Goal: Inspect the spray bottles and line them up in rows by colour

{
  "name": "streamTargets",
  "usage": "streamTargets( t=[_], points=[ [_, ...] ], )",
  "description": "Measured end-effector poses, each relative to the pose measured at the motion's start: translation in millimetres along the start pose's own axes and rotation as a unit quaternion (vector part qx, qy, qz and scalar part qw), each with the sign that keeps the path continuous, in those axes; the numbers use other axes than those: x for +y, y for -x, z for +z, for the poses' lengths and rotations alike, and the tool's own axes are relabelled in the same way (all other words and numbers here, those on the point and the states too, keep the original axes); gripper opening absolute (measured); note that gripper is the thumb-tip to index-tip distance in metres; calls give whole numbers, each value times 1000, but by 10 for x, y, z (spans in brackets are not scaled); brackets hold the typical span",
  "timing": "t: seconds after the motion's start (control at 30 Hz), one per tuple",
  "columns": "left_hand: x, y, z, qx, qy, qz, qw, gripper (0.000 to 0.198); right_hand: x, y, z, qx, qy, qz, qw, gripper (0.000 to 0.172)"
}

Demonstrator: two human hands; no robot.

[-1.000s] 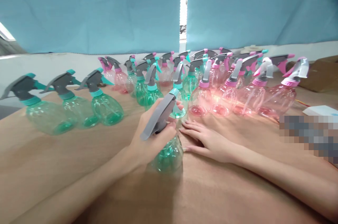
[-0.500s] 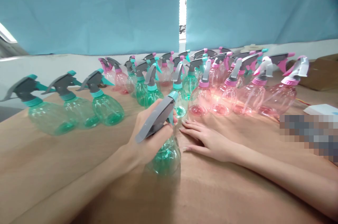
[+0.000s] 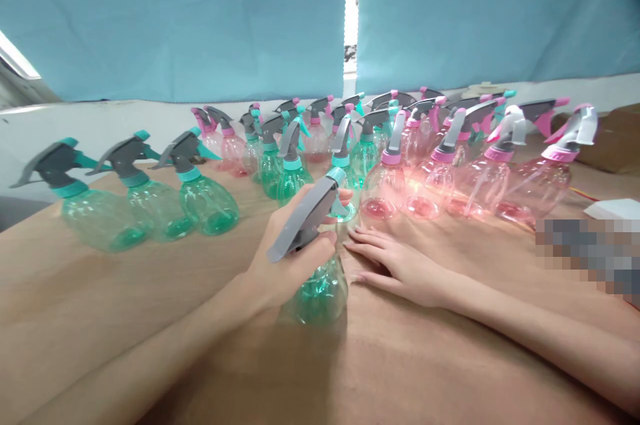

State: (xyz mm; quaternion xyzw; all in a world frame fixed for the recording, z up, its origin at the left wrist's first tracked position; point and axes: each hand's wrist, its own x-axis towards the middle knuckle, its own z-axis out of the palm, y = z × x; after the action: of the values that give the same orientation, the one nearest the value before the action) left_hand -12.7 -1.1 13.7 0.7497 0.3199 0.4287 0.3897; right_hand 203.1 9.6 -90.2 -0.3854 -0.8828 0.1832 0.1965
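A green spray bottle (image 3: 320, 295) with a grey trigger head and a turquoise nozzle stands on the wooden table near the middle. My left hand (image 3: 287, 258) is wrapped around its neck, just under the head, with the thumb on the near side. Some fingertips show past the nozzle on the far side. My right hand (image 3: 393, 261) lies flat on the table to the right of this bottle, fingers stretched out and holding nothing. Just beyond the right fingertips stands a pink spray bottle (image 3: 383, 188).
On the left, three green spray bottles (image 3: 207, 205) stand in a row. Several more green and pink bottles crowd the back and right of the wooden table (image 3: 410, 371). A white box (image 3: 615, 209) lies at the right edge. Blue curtains (image 3: 200, 25) hang behind.
The whole view has shifted slightly, moving things a little to the right in the picture. My left fingertips beyond the nozzle look more spread. The right hand rests as before.
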Motion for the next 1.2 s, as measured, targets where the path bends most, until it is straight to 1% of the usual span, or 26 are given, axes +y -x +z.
streamTargets(
  t=[0.1, 0.17, 0.3, 0.5, 0.67, 0.9, 1.07, 1.2],
  points=[
    [-13, 12, 5, -2, 23, -22, 999, 43, -4, -4, 2, 1, 1, -1, 1000, 61],
    [-20, 10, 1, -4, 22, -35, 999, 45, -4, -5, 5, 5, -3, -2, 1000, 59],
    [-46, 5, -12, -9, 6, -28, 1000, 38, -1, -4, 10, 9, -5, 1, 1000, 59],
    [-59, 24, -14, -7, -12, -38, 999, 37, -14, -12, -8, -1, 1, 0, 1000, 60],
    [-58, 18, -15, 1, -16, -31, 999, 32, -20, -13, -11, 9, -7, -3, 1000, 58],
    [-78, 18, -22, 2, -26, -27, 999, 30, -16, -15, -2, 10, -3, -4, 1000, 58],
    [-68, 20, -16, -4, -13, -32, 999, 35, -21, -17, -8, 2, 8, 3, 1000, 61],
    [-60, 23, -12, -5, -9, -41, 999, 33, -23, -15, -12, 3, 5, 1, 1000, 60]
  ],
)
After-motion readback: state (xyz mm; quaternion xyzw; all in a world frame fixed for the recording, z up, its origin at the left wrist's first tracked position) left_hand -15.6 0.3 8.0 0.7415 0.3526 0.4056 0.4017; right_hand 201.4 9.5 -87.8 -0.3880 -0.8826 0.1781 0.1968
